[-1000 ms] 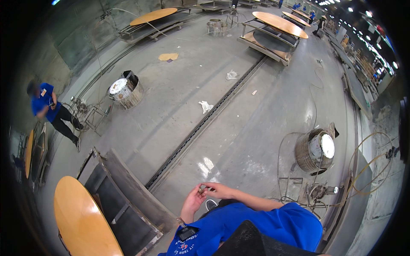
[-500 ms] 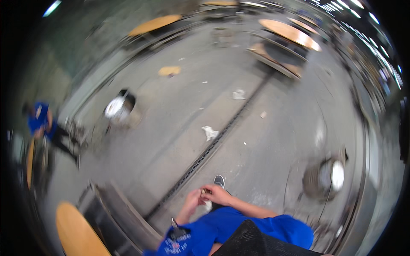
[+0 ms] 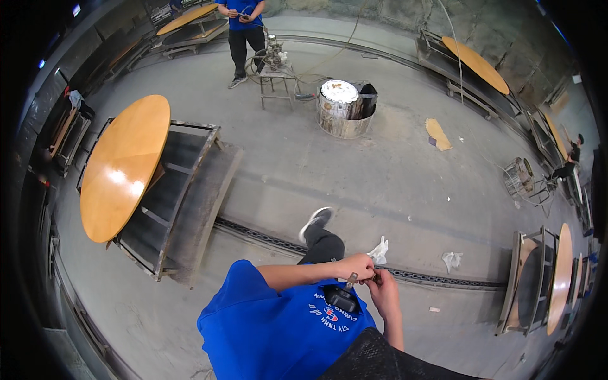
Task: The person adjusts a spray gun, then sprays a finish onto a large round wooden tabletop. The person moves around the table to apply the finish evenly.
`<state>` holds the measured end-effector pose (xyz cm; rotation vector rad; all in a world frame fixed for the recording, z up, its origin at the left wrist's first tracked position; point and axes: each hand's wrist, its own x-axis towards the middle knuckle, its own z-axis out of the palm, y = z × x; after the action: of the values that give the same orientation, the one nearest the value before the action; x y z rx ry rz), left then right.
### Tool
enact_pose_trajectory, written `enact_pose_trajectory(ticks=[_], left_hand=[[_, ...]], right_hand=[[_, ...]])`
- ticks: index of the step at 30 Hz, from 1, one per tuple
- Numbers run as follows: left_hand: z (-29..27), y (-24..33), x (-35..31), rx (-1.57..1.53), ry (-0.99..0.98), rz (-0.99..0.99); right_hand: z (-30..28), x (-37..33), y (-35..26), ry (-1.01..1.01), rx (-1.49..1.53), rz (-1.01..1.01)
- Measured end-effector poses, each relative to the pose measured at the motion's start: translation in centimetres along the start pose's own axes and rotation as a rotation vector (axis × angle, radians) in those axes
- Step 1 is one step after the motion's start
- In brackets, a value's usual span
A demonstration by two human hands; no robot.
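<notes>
In front of my blue shirt, my two hands meet with their fingertips close together. My left hand (image 3: 356, 266) has its fingers bent and closed in a pinch. Against it, my right hand (image 3: 384, 292) is closed too, thumb and fingers pressed together. Something small and dark may sit between the fingertips, but the fingers hide it. A metal clip with a black holder (image 3: 342, 297) hangs at my shirt, just below my left hand. Beyond the hands, a crumpled white cloth or glove (image 3: 379, 251) lies on the floor beside a chain track (image 3: 437, 278).
To the left, a round wooden tabletop (image 3: 126, 168) rests on a metal rack (image 3: 190, 190). Ahead are a drum with a white-coated top (image 3: 340, 93), a machine on a stool (image 3: 275, 63) and a co-worker (image 3: 244, 31). Another rack (image 3: 529, 278) stands at right. My foot (image 3: 315, 221) steps forward.
My view has swung left, bringing the drum, co-worker and left rack in front of me. One foot has swung forward. My hands stay together at my shirt.
</notes>
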<state>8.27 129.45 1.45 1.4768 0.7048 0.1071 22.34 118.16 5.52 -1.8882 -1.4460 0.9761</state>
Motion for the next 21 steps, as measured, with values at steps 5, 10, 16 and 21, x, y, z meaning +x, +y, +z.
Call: enact_pose_trajectory(ticks=[5,10,16,21], left_hand=[[-2.3,0.5,12.2,-0.164,-0.126,-0.070],[-7.3,6.4,26.3,-0.122,-0.141,-0.012],[-10.1,17.7,41.0,-0.164,-0.442,0.028],[-8.6,21.7,52.0,-0.016,-0.604,-0.027]], right_hand=[[-5.0,8.5,5.3,0.031,0.133,0.068],[-12.7,20.3,8.5,0.121,0.321,0.184],[-24.8,27.9,9.1,0.335,0.477,0.209],[-31.8,31.9,11.8,0.468,0.576,0.218]])
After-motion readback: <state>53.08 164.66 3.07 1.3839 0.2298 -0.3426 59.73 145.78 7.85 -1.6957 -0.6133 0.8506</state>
